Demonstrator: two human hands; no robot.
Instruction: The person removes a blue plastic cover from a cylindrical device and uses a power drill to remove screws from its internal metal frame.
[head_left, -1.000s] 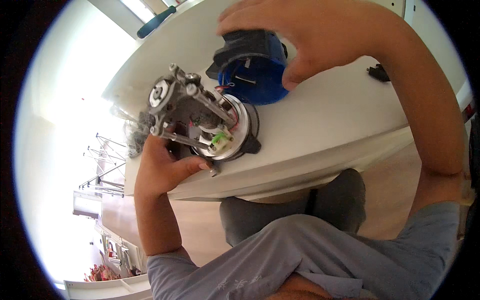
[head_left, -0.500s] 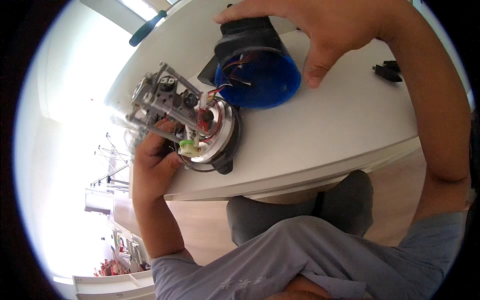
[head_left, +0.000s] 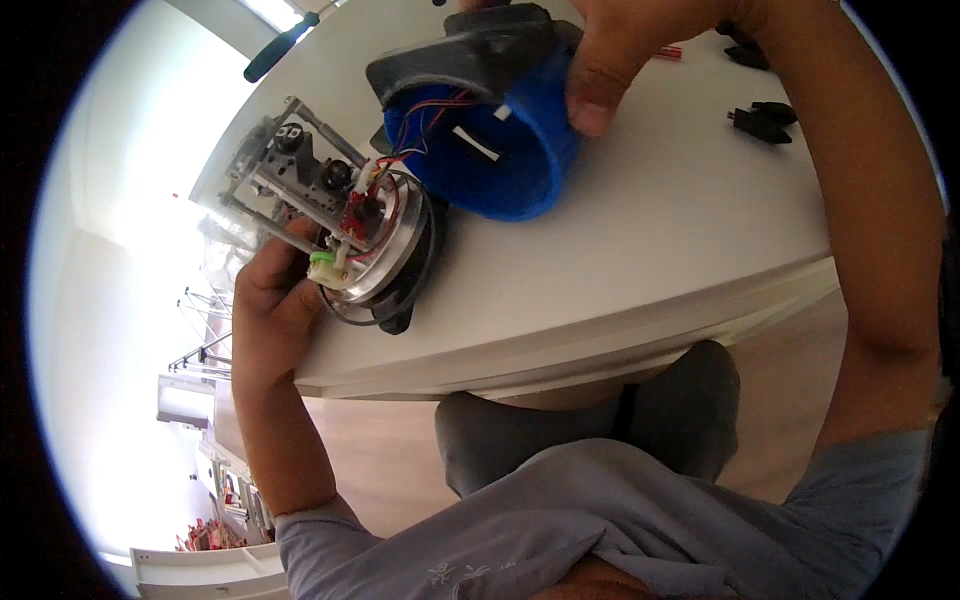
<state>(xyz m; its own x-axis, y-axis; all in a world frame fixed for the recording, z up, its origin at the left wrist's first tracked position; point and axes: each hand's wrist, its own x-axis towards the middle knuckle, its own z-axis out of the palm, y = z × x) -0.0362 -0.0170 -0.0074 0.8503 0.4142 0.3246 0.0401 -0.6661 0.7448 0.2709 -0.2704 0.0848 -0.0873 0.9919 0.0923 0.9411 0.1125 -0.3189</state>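
My left hand [head_left: 275, 290] is closed around the far-left side of a metal mechanism [head_left: 385, 255], which has a round silver base, grey posts, a small red circuit board and a black underside. It tilts at the table's left end. Beside it on the right is a hollow housing [head_left: 545, 160], blue below with a black top, its round opening facing me. My right hand [head_left: 650, 45] grips this housing, the thumb pressed on its right side; the other fingers are mostly hidden behind it. Thin coloured wires [head_left: 425, 115] run from inside the housing to the mechanism.
A dark-handled screwdriver [head_left: 282, 48] lies at the table's far left edge. Small black parts [head_left: 765, 122] rest on the white table [head_left: 640, 240] at the right, near my right forearm. Part of a red object [head_left: 670, 53] shows beside my right hand. My knees are below the near edge.
My right thumb has come against the housing, which has turned so more of its inside shows, including a white strip. The mechanism and housing sit slightly further left in view.
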